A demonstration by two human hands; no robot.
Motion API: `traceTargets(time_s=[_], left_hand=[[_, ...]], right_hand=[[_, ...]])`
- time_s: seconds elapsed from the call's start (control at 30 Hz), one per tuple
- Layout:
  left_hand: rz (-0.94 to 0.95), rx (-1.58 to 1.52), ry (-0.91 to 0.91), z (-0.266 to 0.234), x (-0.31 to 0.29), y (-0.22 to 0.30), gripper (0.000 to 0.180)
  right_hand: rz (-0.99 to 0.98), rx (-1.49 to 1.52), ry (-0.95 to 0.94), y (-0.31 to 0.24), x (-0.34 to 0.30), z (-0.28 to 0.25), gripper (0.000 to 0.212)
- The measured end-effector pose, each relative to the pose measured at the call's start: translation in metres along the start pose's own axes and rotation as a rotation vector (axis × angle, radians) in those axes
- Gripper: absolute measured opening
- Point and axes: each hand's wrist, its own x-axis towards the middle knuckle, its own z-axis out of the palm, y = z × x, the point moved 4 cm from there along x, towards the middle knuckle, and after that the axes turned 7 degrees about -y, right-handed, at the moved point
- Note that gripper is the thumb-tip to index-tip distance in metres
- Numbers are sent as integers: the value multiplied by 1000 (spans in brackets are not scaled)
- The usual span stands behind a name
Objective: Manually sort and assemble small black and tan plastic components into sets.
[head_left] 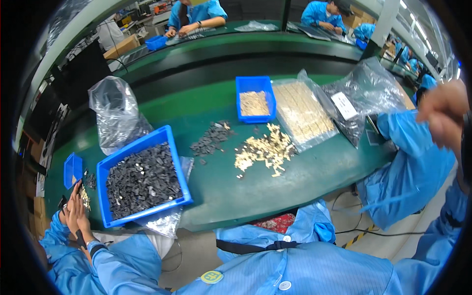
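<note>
Two piles, dark pcs (209,141) and pale pcs (269,152), are left loose on table (231,191); more are already held in blue bin (255,119). R hand (445,115) raised, curled, blurred; grip can't be told. L hand not seen.

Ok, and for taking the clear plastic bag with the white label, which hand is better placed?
Probably the right hand: though blurred, it is raised near the picture's right edge, and the labelled plastic bag also lies toward the right.
</note>
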Motion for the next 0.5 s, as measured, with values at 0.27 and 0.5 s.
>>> traceTargets(time_s=[0.27, 0.5], left_hand=[[288, -794, 283, -122, -170, 163, 32], [1114, -239, -675, -44, -424, 407, 106]], right_hand=[[-632, 239, 131, 111, 92, 137, 43], [-762, 201, 67, 106, 187, 273, 71]])
